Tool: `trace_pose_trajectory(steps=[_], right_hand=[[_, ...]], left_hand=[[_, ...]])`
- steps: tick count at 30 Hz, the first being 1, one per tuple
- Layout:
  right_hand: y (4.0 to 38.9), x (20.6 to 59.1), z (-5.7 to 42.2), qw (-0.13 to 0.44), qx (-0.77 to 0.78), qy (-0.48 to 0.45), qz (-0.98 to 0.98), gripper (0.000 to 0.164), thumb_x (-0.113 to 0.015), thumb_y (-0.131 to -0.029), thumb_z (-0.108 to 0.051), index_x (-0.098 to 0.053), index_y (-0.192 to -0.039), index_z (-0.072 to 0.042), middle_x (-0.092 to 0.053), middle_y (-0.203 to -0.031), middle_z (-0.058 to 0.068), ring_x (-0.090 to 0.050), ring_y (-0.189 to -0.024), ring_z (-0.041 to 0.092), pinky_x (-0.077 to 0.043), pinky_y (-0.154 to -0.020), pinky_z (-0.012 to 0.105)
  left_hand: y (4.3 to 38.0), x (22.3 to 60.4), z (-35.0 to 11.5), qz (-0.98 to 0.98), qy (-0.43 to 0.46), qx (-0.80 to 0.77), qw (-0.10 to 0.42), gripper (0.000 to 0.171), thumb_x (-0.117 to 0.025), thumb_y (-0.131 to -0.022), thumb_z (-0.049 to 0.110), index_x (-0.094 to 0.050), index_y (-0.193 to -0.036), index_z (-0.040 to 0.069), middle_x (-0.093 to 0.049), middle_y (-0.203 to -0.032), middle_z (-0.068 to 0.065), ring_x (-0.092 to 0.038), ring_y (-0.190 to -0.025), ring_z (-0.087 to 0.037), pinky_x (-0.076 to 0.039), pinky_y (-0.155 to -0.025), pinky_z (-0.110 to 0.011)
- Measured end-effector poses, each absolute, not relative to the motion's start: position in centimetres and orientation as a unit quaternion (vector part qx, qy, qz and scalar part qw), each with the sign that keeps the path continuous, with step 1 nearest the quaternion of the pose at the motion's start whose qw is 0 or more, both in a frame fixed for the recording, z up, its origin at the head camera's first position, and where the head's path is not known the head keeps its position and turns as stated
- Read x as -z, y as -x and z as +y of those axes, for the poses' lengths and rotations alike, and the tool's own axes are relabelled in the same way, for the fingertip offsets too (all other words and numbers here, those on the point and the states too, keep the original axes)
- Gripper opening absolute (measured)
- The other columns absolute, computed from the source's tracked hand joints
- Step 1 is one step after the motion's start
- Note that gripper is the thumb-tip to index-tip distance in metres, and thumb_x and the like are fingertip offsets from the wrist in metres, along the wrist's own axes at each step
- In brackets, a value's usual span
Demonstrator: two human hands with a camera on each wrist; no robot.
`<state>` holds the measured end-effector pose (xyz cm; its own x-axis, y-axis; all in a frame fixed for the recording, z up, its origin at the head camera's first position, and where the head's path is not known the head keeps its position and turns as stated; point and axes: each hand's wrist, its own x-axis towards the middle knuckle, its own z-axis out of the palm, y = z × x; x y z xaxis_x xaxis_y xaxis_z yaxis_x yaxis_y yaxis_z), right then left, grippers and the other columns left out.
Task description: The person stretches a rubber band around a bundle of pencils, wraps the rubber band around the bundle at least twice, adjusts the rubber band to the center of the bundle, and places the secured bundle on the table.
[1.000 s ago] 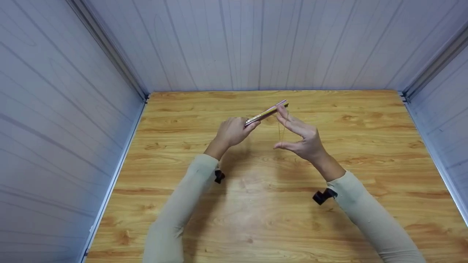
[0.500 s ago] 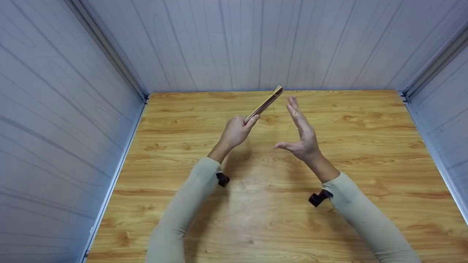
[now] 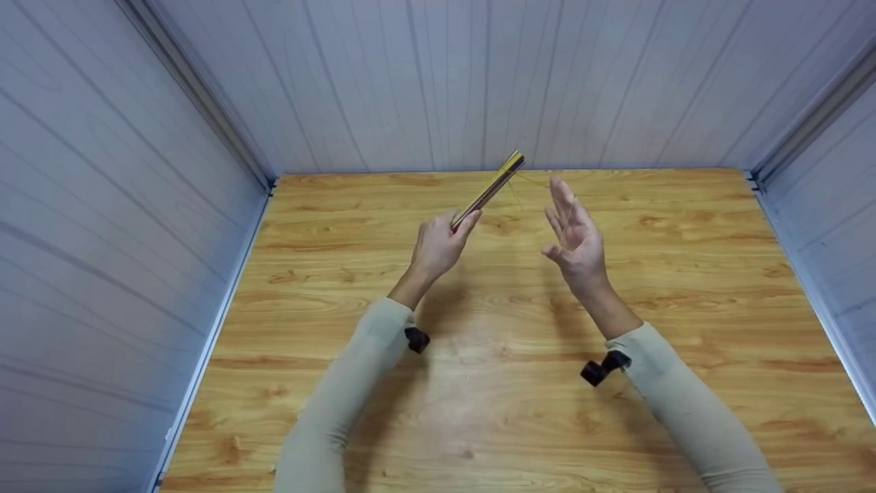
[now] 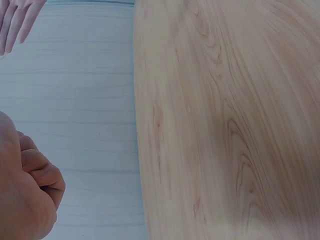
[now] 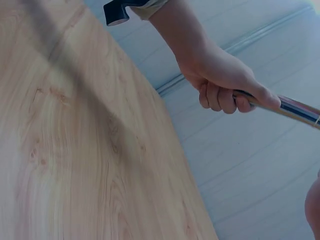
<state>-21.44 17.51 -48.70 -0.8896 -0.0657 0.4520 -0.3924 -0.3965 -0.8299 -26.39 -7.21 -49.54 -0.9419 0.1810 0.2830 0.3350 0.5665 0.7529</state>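
My left hand [image 3: 438,246] grips the lower end of a bundle of pencils [image 3: 489,192] with striped sides. The bundle slants up to the right, above the table. In the right wrist view the left hand [image 5: 220,80] has its fingers curled round the pencils [image 5: 295,110]. A thin yellow rubber band [image 3: 532,179] runs from near the bundle's upper end to my right hand [image 3: 578,239], whose fingers are raised and nearly straight. Curled fingers of the left hand [image 4: 37,175] show at the lower left of the left wrist view; the pencils are out of that view.
A wood-grain table [image 3: 465,397] lies under both hands. Pale panelled walls [image 3: 383,82] stand behind it and on both sides. Small black wrist cameras [image 3: 416,339] hang under each sleeve.
The pencils' upper end has swung up and away. My right hand has turned palm-in and moved right; the band, earlier spread between its thumb and fingers, now stretches from the bundle to the fingers.
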Motion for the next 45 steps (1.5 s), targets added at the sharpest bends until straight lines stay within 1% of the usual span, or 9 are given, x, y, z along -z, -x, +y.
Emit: trace_pose_trajectory(steps=[6, 10, 14, 18, 25, 30, 35, 40, 45], right_hand=[[21.6, 49.3, 18.4, 0.1, -0.831, -0.202, -0.509, 0.134, -0.105, -0.074, -0.047, -0.033, -0.171, 0.009, -0.029, -0.184, 0.024, -0.035, -0.174, 0.021, -0.026, -0.143, 0.045], [21.7, 49.7, 18.8, 0.099, -0.827, -0.214, -0.51, 0.127, -0.104, -0.075, -0.05, -0.039, -0.169, 0.006, -0.05, -0.178, 0.01, -0.048, -0.163, 0.009, -0.038, -0.136, 0.034], [21.8, 50.0, 19.2, 0.082, -0.821, -0.221, -0.52, 0.121, -0.104, -0.077, -0.048, -0.043, -0.169, 0.004, -0.06, -0.167, -0.004, -0.051, -0.159, 0.006, -0.043, -0.132, 0.03], [21.8, 50.4, 19.7, 0.062, -0.816, -0.222, -0.53, 0.112, -0.103, -0.081, -0.041, -0.046, -0.166, 0.003, -0.063, -0.161, -0.01, -0.053, -0.156, 0.007, -0.046, -0.128, 0.028], [22.1, 50.1, 20.9, 0.051, -0.782, -0.237, -0.574, 0.096, -0.099, -0.088, -0.033, -0.051, -0.162, 0.005, -0.068, -0.155, -0.007, -0.059, -0.148, 0.009, -0.051, -0.124, 0.029], [22.0, 49.8, 21.7, 0.032, -0.728, -0.259, -0.634, 0.099, -0.096, -0.09, -0.038, -0.049, -0.163, 0.009, -0.07, -0.152, -0.008, -0.06, -0.147, 0.006, -0.051, -0.12, 0.025], [22.0, 49.6, 21.7, 0.022, -0.69, -0.276, -0.669, 0.09, -0.093, -0.095, -0.026, -0.047, -0.162, 0.014, -0.068, -0.154, -0.006, -0.06, -0.147, 0.003, -0.049, -0.121, 0.021], [21.9, 49.8, 21.3, 0.013, -0.68, -0.278, -0.678, 0.089, -0.092, -0.097, -0.025, -0.047, -0.161, 0.016, -0.069, -0.154, 0.008, -0.062, -0.144, 0.004, -0.052, -0.116, 0.02], [21.8, 49.9, 20.9, -0.003, -0.675, -0.26, -0.69, 0.084, -0.093, -0.096, -0.022, -0.051, -0.163, 0.007, -0.071, -0.148, -0.006, -0.064, -0.142, 0.005, -0.055, -0.11, 0.019]], left_hand=[[26.1, 49.5, -7.6, -0.886, 0.172, 0.414, 0.12, 0.048, -0.067, -0.114, 0.037, -0.042, -0.076, 0.021, -0.035, -0.064, 0.009, -0.029, -0.055, -0.007, -0.025, -0.054, -0.023], [25.8, 49.6, -8.0, -0.887, 0.21, 0.382, 0.153, 0.042, -0.07, -0.113, 0.032, -0.054, -0.079, 0.011, -0.04, -0.066, 0.006, -0.031, -0.055, -0.009, -0.025, -0.054, -0.023], [25.3, 49.8, -8.5, -0.884, 0.25, 0.348, 0.186, 0.036, -0.073, -0.11, 0.03, -0.065, -0.09, 0.002, -0.051, -0.063, -0.004, -0.036, -0.053, -0.01, -0.026, -0.054, -0.024], [25.0, 49.7, -8.9, -0.883, 0.286, 0.296, 0.224, 0.035, -0.079, -0.107, 0.033, -0.067, -0.094, 0.003, -0.063, -0.063, -0.011, -0.037, -0.054, -0.01, -0.029, -0.054, -0.026], [25.4, 49.0, -9.5, -0.863, 0.36, 0.172, 0.311, 0.04, -0.088, -0.098, 0.039, -0.065, -0.091, 0.008, -0.062, -0.06, -0.003, -0.033, -0.052, -0.006, -0.031, -0.047, -0.028], [25.9, 48.6, -9.6, -0.837, 0.4, 0.08, 0.364, 0.047, -0.089, -0.096, 0.049, -0.061, -0.089, 0.012, -0.059, -0.058, 0.003, -0.032, -0.05, -0.005, -0.036, -0.043, -0.03], [25.8, 48.4, -9.5, -0.829, 0.418, 0.043, 0.369, 0.05, -0.087, -0.097, 0.053, -0.058, -0.088, 0.013, -0.06, -0.058, 0.003, -0.04, -0.046, -0.008, -0.039, -0.043, -0.031], [25.4, 48.2, -9.1, -0.834, 0.43, 0.038, 0.344, 0.047, -0.084, -0.1, 0.053, -0.061, -0.088, 0.014, -0.065, -0.062, 0.003, -0.054, -0.046, -0.01, -0.041, -0.044, -0.03], [24.9, 48.0, -8.7, -0.843, 0.429, 0.043, 0.321, 0.044, -0.082, -0.102, 0.052, -0.063, -0.091, 0.013, -0.068, -0.065, 0.002, -0.059, -0.048, -0.011, -0.044, -0.046, -0.028]])
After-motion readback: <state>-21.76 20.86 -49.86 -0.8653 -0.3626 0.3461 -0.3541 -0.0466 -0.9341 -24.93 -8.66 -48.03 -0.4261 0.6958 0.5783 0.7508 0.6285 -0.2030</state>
